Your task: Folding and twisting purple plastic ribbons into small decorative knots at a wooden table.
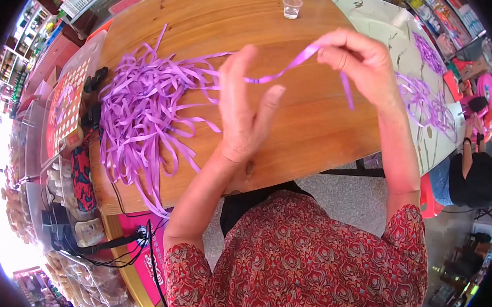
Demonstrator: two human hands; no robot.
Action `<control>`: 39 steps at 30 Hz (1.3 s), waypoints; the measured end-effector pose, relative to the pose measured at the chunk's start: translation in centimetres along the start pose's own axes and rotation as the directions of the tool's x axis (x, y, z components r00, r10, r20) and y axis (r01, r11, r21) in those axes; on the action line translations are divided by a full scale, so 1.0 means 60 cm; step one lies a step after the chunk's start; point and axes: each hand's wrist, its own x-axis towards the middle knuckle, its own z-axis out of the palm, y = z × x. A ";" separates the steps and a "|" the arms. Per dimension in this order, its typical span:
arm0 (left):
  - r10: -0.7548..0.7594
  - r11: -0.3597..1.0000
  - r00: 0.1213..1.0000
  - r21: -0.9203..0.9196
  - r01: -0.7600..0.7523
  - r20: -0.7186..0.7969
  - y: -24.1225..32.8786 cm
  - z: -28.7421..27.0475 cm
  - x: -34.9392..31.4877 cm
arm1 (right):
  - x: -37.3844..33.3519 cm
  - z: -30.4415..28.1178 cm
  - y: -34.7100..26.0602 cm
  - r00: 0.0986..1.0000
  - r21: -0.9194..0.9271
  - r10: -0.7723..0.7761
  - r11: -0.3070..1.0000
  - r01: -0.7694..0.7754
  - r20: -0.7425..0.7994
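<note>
A purple ribbon stretches between my two hands above the wooden table. My right hand, raised at the right, pinches it between thumb and fingertips, and a short tail hangs below. My left hand is open, fingers stretched up and thumb apart; the ribbon's other end passes out of sight at its fingers. Left of that hand lies a big tangled heap of purple ribbons, several loose ends reaching toward my left wrist.
A small clear plastic cup stands at the table's far side. On the marble-patterned table at the right lie more purple ribbons. Black cables and clear bins crowd the left edge. Another person sits at the far right.
</note>
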 end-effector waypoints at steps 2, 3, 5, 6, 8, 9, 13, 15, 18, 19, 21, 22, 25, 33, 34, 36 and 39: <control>-0.078 0.897 0.961 -0.402 0.184 0.267 0.026 0.014 0.012 | -0.016 -0.003 -0.015 0.973 -0.271 -0.149 0.943 0.193 0.175; -0.269 0.618 0.894 -0.648 0.446 0.359 0.047 0.030 0.008 | -0.026 -0.001 -0.014 0.989 -0.257 -0.071 0.961 0.103 0.131; -0.272 0.680 0.888 -0.579 0.450 0.371 0.048 0.036 0.001 | -0.038 -0.008 -0.009 0.988 -0.235 -0.108 0.963 0.132 0.115; -0.274 0.733 0.881 -0.510 0.451 0.385 0.047 0.041 -0.003 | -0.044 -0.015 -0.005 0.986 -0.219 -0.140 0.963 0.158 0.094; -0.303 0.730 0.909 -0.543 0.415 0.286 0.041 0.048 -0.014 | -0.063 -0.039 0.010 0.995 -0.214 -0.058 0.974 0.074 0.078; -0.312 0.758 0.908 -0.503 0.415 0.278 0.030 0.044 -0.023 | -0.073 -0.050 0.019 0.998 -0.209 0.026 0.978 -0.013 0.059; -0.261 0.945 0.909 -0.104 0.309 0.326 -0.007 0.002 -0.017 | -0.095 -0.070 0.060 0.999 -0.208 0.050 0.977 -0.049 0.000; -0.193 0.975 0.898 0.182 0.130 0.396 -0.025 -0.003 -0.012 | -0.092 -0.058 0.072 0.999 -0.209 0.050 0.977 -0.051 -0.011; 0.106 0.857 0.965 0.469 -0.211 0.241 -0.029 0.006 -0.008 | -0.075 -0.010 0.066 0.995 -0.239 0.023 0.971 0.000 0.092; 0.043 0.963 0.974 0.250 -0.100 0.222 -0.014 0.021 -0.008 | -0.070 0.001 0.065 0.993 -0.323 -0.024 0.945 0.061 0.118; -0.109 0.972 0.955 -0.170 0.160 0.277 0.022 0.035 0.001 | -0.061 0.029 0.064 0.991 -0.282 -0.110 0.951 0.127 0.073; -0.110 0.972 0.954 -0.172 0.162 0.280 0.030 0.039 0.003 | -0.058 0.039 0.064 0.981 -0.250 -0.195 0.948 0.194 0.022; -0.510 0.151 0.523 -0.528 0.836 0.683 0.038 0.041 0.009 | -0.051 0.054 0.055 0.942 -0.382 -0.334 0.875 0.297 -0.034; -0.581 0.400 0.558 -0.389 0.830 0.593 0.019 0.026 -0.006 | -0.070 0.029 0.084 0.975 -0.398 -0.221 0.892 0.214 0.029; -0.581 0.398 0.556 -0.388 0.831 0.594 0.016 0.026 -0.006 | -0.071 0.027 0.086 0.981 -0.374 -0.194 0.910 0.180 0.001; -0.597 0.386 0.579 -0.433 0.814 0.555 0.009 0.031 -0.008 | -0.073 0.018 0.094 0.981 -0.356 -0.193 0.920 0.167 -0.038; -0.596 0.385 0.584 -0.442 0.810 0.551 0.003 0.032 -0.012 | -0.070 0.015 0.091 0.954 -0.458 -0.297 0.853 0.251 -0.032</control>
